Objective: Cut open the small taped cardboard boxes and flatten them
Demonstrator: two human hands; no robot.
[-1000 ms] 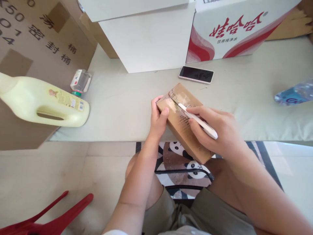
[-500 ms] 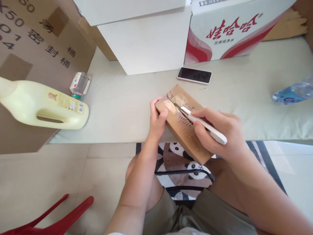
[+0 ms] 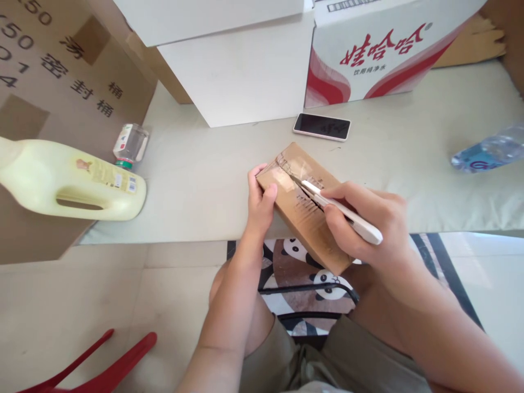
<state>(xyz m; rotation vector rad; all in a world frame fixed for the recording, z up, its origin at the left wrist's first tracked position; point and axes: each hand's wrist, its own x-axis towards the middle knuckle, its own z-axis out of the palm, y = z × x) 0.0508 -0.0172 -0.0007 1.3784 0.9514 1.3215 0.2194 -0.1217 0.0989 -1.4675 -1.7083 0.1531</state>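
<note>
A small brown cardboard box (image 3: 303, 218) is tilted over the near edge of the cloth-covered surface. My left hand (image 3: 261, 204) grips its far left end, with the thumb on top and the fingers around the side. In my right hand (image 3: 368, 221) is a white utility knife (image 3: 356, 218), pinched between thumb and fingers. Its blade end rests at the slit along the taped seam on the box's top. Clear tape and dark print show on that face. The lower fingers of my right hand are partly hidden.
Beyond the box lies a phone (image 3: 322, 126), before a white box (image 3: 245, 76) and a red-and-white water carton (image 3: 368, 65). A yellow jug (image 3: 36, 180) and a clear jar (image 3: 133, 144) lie left; a water bottle (image 3: 487, 153) lies right. Red chair legs (image 3: 123, 360) show below.
The knife has shifted slightly along the seam toward me. My left hand keeps its grip on the box. The whole view has moved a little.
</note>
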